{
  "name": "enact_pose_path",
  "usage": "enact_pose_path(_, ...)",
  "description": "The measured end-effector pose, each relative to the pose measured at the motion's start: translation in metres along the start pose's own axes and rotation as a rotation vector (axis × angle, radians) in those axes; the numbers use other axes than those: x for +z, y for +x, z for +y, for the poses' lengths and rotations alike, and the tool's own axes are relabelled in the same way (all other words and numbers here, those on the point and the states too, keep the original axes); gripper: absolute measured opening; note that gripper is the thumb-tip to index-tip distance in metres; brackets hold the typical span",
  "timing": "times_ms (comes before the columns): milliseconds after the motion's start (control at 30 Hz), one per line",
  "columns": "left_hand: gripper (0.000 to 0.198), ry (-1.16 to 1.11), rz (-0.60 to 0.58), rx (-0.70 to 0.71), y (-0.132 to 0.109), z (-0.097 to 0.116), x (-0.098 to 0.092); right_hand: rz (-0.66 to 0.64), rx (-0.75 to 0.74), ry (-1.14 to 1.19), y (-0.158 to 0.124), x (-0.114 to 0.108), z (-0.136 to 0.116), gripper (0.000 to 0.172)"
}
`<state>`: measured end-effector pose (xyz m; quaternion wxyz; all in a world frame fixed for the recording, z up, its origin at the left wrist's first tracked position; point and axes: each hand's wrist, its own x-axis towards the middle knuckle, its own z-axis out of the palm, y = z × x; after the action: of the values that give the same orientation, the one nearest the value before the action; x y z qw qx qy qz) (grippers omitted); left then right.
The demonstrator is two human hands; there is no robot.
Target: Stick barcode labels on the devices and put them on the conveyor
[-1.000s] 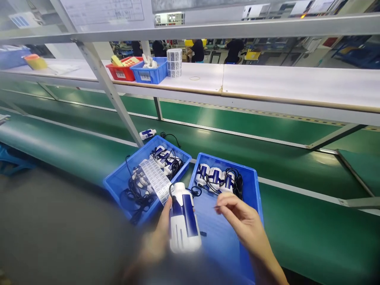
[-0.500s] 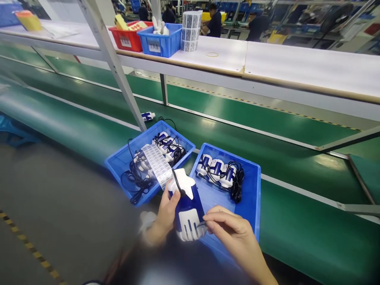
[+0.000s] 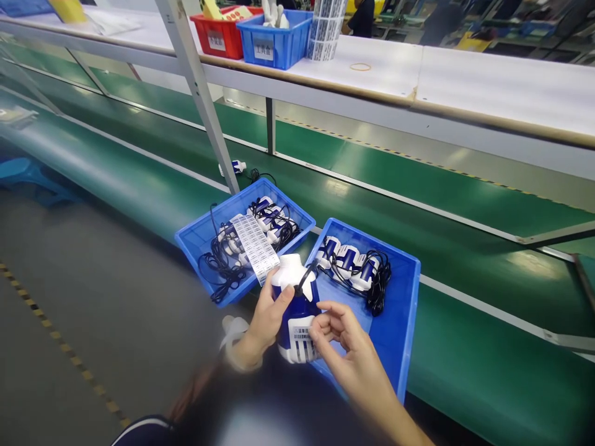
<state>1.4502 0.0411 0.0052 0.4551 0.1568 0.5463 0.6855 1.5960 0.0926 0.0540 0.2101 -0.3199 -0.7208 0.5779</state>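
Note:
My left hand (image 3: 269,319) is wrapped round a white-and-blue plastic device (image 3: 284,310) with a ribbed neck and a black cord looped at its top. The device is tilted, its slotted white end towards me. Across that slotted part lies a small printed label (image 3: 302,333). My right hand (image 3: 341,341) has its thumb and fingertips bent in at the label's right edge, touching it against the device. A sheet of printed labels (image 3: 255,244) lies over the left blue bin (image 3: 199,238), its near end reaching my left hand.
Several similar corded devices sit in the left bin and the right blue bin (image 3: 409,310). Another device (image 3: 238,166) lies behind a slanted metal post (image 3: 204,102). Above the green surface runs a white shelf (image 3: 385,71) with a red bin (image 3: 218,40), a blue box (image 3: 274,46) and a label roll (image 3: 325,31).
The label, earlier pinched in my right fingers beside the device, now lies across its slotted front. My right hand has moved in over it. The device has turned slightly, and the view has shifted.

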Motion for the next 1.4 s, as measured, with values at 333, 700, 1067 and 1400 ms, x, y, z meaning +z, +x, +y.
enact_pose_path(333, 0.044, -0.036, -0.053, -0.040, -0.0010, 0.0001, 0.0015, -0.034, 0.024, -0.102, 0.0000, -0.0044, -0.0039, 0.023)
enact_pose_path(700, 0.045, -0.029, -0.054, -0.044, -0.0012, 0.0022, -0.0010, -0.053, 0.063, -0.136, 0.0015, -0.0015, -0.0054, 0.023)
enact_pose_path(1067, 0.048, 0.031, -0.046, -0.026, 0.0005, -0.0021, -0.0051, -0.043, 0.012, -0.221, 0.0021, 0.0001, -0.0025, 0.024)
enact_pose_path(1400, 0.056, 0.115, -0.020, 0.008, -0.0006, -0.0010, -0.0068, -0.035, -0.108, -0.411, -0.0015, 0.0045, 0.0024, 0.032)
